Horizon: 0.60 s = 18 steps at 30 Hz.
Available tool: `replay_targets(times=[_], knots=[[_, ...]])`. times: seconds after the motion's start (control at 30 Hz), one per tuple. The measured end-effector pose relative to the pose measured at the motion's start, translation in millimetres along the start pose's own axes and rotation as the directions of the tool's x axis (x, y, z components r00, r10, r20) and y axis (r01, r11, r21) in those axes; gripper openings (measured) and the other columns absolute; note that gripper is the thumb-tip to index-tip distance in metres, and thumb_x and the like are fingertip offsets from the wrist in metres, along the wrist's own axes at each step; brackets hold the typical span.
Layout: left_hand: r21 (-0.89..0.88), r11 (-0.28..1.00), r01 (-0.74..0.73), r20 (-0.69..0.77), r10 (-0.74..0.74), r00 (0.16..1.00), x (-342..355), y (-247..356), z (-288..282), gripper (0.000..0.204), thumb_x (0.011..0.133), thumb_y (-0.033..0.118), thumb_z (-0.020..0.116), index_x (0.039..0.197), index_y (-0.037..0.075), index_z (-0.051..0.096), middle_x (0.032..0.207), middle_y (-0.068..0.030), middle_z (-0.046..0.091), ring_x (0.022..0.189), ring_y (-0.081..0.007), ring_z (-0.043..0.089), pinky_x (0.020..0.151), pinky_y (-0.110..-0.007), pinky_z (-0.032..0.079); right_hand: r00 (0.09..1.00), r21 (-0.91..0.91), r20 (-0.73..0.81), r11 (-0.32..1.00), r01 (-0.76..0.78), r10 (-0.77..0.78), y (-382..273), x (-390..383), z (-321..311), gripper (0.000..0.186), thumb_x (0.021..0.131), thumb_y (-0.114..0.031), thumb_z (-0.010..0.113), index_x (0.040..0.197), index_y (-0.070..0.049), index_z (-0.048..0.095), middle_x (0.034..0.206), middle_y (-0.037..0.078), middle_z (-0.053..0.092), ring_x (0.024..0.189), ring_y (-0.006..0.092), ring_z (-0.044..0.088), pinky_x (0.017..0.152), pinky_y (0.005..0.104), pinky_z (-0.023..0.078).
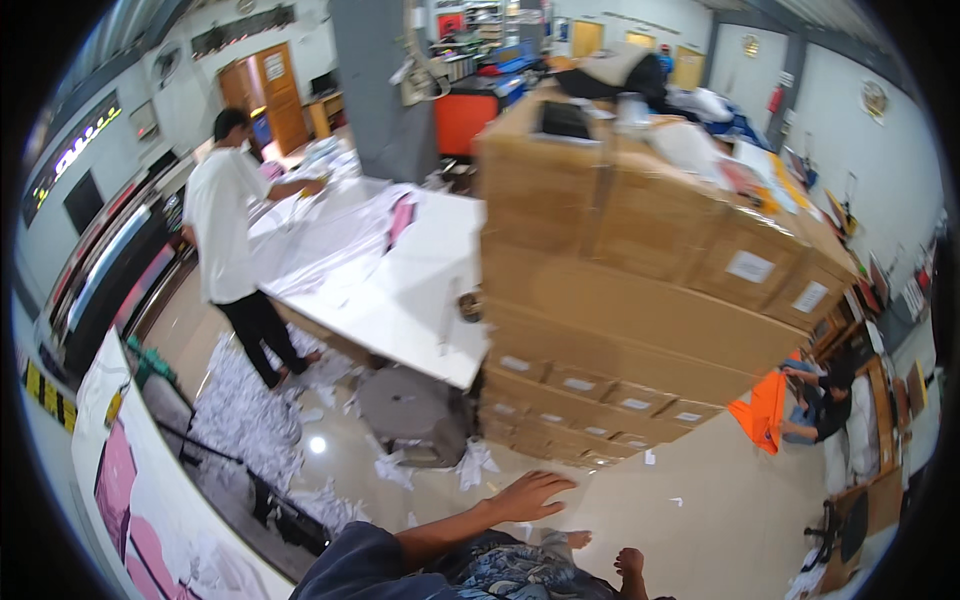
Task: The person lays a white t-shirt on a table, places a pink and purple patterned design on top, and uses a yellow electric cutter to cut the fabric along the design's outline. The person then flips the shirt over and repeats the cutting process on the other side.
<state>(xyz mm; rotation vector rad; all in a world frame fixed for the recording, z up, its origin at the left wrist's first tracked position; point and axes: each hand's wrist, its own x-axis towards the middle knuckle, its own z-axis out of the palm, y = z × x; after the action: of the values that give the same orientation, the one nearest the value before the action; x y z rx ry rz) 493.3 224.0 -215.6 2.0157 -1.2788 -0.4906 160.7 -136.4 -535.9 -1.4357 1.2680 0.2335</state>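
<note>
My left hand [530, 495] is held out at the lower middle with fingers apart and nothing in it, in front of a tall stack of taped brown cartons [640, 280]. My right hand [630, 563] hangs lower to the right with its fingers curled; what it holds, if anything, is hidden. Below me my bare foot [577, 539] shows on the pale tiled floor [680, 500]. Bags, cloth and a black item [565, 120] lie on top of the cartons.
A person in white [222, 225] stands at a white table [410, 320]. Paper scraps [240, 420] and a grey plastic object [410, 410] lie below. A printed-sheet table [120, 430] is at left. Another person [830, 400] sits at right with orange material [760, 410].
</note>
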Motion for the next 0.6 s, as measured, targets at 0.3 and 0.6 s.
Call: replay_targets(times=[0.3, 0.6], knots=[[-0.555, -0.037, 0.831, 0.391, -0.893, 0.222, -438.5, -118.8, 109.7, 0.082, 0.102, 0.067, 0.052, 0.152, 0.001, 0.055, 0.148, -0.0208, 0.061, 0.134, -0.0357, 0.061, 0.112, -0.051, 0.048, 0.805, -0.534, 0.588, 0.787, 0.311, 0.081, -102.4, -31.5, 187.0, 0.024, 0.098, -0.027, 0.065, 0.110, -0.009, 0.076, 0.093, 0.009, 0.076, 0.076, 0.0212, 0.073, 0.064, 0.0397, 0.057], [-0.661, -0.750, -0.006, 0.748, -0.658, -0.089, -502.7, 25.7, 236.6, 0.071, 0.104, 0.061, 0.054, 0.144, 0.003, 0.064, 0.141, -0.0188, 0.066, 0.124, -0.0362, 0.065, 0.104, -0.049, 0.051, 0.792, -0.643, 0.606, 0.540, 0.543, -0.075, -305.8, -101.3, 462.7, 0.030, 0.097, -0.024, 0.063, 0.117, -0.004, 0.073, 0.093, 0.009, 0.074, 0.077, 0.0194, 0.073, 0.059, 0.0336, 0.053]])
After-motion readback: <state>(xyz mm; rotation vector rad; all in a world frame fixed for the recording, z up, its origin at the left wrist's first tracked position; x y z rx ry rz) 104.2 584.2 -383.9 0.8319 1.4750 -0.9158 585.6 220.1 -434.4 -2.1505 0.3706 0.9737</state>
